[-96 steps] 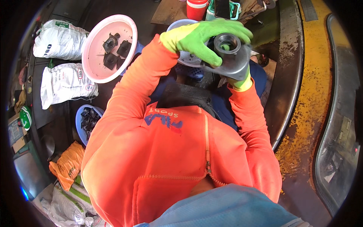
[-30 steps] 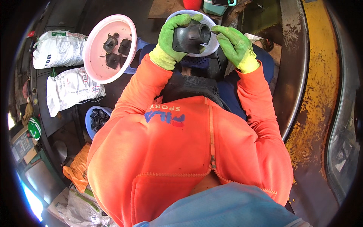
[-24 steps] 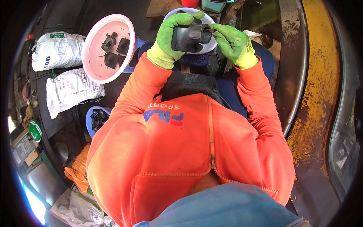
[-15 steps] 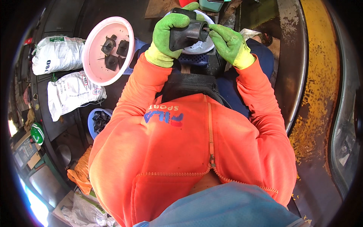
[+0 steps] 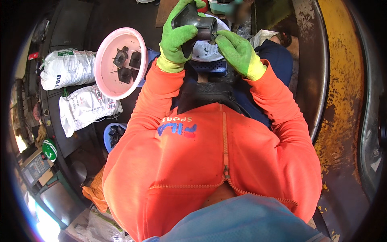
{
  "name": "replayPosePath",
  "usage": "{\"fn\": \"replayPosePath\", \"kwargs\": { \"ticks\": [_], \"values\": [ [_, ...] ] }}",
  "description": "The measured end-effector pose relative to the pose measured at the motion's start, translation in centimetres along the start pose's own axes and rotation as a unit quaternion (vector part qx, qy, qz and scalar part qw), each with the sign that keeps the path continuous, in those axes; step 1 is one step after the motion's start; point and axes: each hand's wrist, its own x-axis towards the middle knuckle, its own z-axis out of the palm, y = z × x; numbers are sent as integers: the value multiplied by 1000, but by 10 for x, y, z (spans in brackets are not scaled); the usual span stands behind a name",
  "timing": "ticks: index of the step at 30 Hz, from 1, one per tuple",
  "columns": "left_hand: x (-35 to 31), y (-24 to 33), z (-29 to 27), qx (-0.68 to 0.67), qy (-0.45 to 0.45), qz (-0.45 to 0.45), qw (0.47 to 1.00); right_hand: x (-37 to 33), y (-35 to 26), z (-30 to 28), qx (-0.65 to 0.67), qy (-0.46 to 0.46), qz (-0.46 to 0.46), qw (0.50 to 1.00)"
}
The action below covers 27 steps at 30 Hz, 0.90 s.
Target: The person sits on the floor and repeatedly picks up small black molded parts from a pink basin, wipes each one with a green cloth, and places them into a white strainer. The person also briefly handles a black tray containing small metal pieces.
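My left hand (image 5: pixel 176 42), in a green and yellow work glove, grips a hollow black molded part (image 5: pixel 187 20) with a wide square-looking end and a round neck. The neck points toward my right hand (image 5: pixel 237 51), gloved the same way. Its fingertips are pinched together at the lower rim of the neck; whatever is between them is too small to make out. Under the part sits a white round basket (image 5: pixel 204 53) with dark scraps in it. A pink basin (image 5: pixel 105 82) to the left holds several similar black parts (image 5: pixel 125 74).
Two white sacks (image 5: pixel 68 69) lie left of the pink basin. A blue basin (image 5: pixel 107 138) with black parts stands nearer me. Below the basket is a blue perforated crate (image 5: pixel 215 66). A worn yellow machine frame (image 5: pixel 342 80) runs along the right.
The black part has tilted in my left hand, its wide end now higher. My right hand has shifted slightly lower, to the neck's lower rim. The whole view has shifted a little.
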Motion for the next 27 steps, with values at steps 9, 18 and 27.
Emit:
{"fn": "replayPosePath", "kwargs": {
  "ticks": [9,18,27],
  "values": [
    [6,-13,-17,316,-70,257,911,-8,-22,-1,217,-53,179,958],
    [19,-16,-41,404,-147,390,815,-5,-25,-18,436,-164,273,842],
    [-8,-35,-7,246,-212,282,903,21,-9,-28,41,-60,-64,995]
  ]
}}
